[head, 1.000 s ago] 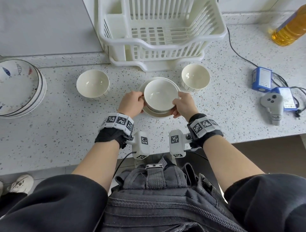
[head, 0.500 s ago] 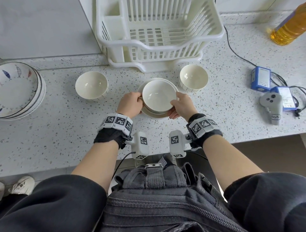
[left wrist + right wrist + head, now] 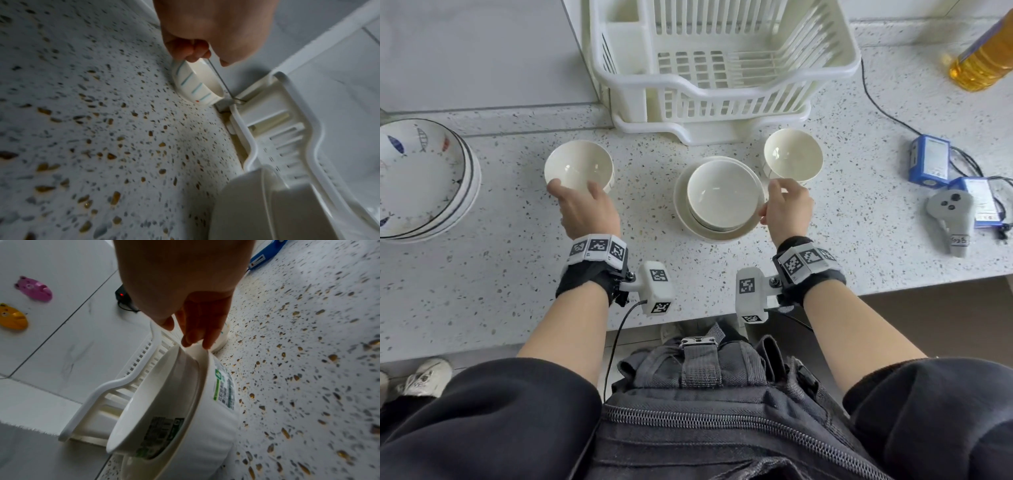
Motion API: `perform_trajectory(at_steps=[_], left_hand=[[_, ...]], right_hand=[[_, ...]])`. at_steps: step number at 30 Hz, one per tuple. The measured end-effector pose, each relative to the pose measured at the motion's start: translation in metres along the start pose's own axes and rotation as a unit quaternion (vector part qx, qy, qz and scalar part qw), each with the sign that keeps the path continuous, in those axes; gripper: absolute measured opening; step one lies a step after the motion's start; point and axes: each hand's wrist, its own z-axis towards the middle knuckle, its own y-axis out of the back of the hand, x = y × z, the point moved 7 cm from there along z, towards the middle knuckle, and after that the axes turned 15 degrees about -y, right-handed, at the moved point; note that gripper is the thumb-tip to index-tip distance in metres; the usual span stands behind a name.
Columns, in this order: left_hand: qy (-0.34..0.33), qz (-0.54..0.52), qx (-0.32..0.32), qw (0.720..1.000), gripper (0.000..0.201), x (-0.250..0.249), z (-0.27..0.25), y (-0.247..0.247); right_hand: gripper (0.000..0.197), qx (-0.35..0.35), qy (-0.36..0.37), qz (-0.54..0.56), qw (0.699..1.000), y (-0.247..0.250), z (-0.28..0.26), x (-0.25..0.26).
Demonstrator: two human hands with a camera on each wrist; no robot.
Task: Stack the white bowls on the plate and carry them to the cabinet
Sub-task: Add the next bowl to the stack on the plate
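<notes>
Two nested white bowls (image 3: 724,195) stand on the white plate (image 3: 681,214) at the counter's middle; the right wrist view shows them close up (image 3: 160,394). A third white bowl (image 3: 578,166) sits to the left. My left hand (image 3: 573,186) is at its near rim, fingers (image 3: 185,50) curled on the outer wall (image 3: 197,84) and thumb over the rim. A fourth white bowl (image 3: 792,154) sits to the right. My right hand (image 3: 779,192) hangs between it and the stack, straight fingers (image 3: 197,331) pointing at that bowl (image 3: 221,340), holding nothing.
A white dish rack (image 3: 722,68) stands right behind the bowls. Patterned plates (image 3: 421,178) are stacked at far left. An oil bottle (image 3: 983,58), blue boxes (image 3: 928,161), a grey controller (image 3: 950,212) and cables lie at the right. The counter's front edge runs just below my wrists.
Both hands have let go of the stack's sides. The left hand moved left onto the left bowl and the right hand moved right toward the right bowl.
</notes>
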Motion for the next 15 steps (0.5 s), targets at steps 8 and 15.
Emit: perform_trajectory(at_steps=[8,15], left_hand=[[0.136,-0.064,0.094,0.984,0.053,0.047,0.021,-0.022],[0.165,-0.074,0.128,0.975,0.044,0.043,0.035,-0.028]], right_hand=[[0.027,0.023,-0.063,-0.037,0.997,-0.015,-0.003,-0.021],[0.038,0.022,-0.065,-0.058,0.996,-0.018,-0.001,-0.025]])
